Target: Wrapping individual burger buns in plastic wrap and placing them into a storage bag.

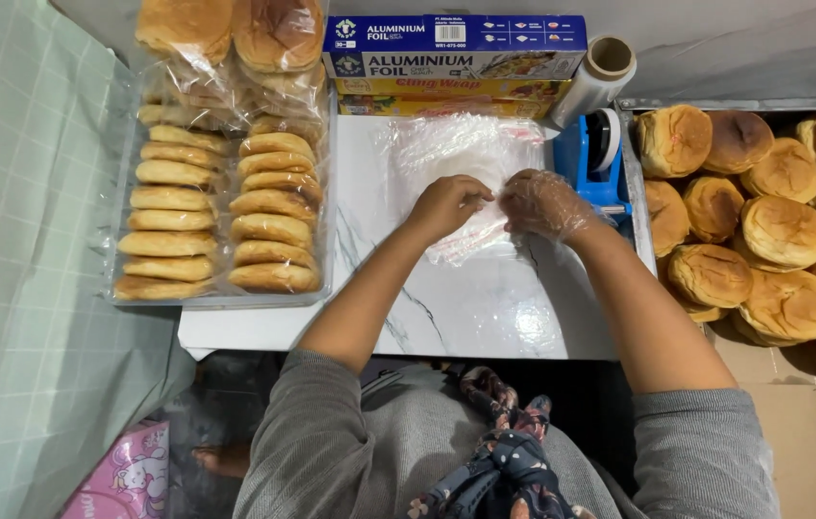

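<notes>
A stack of clear plastic bags (456,159) lies on a white marble-patterned board (485,308) in front of me. My left hand (446,204) is bare and pinches the near part of the top bag. In a thin transparent glove, my right hand (544,204) grips the same bag just to the right, the fingertips of both hands nearly touching. Both forearms in grey sleeves reach in from below.
A tray of bagged flat buns (220,207) sits at left, with bagged round buns (235,38) behind it. Long boxes of foil and wrap (454,58), a roll (598,79) and a blue tape dispenser (592,159) stand behind. Loose round buns (773,231) fill the right.
</notes>
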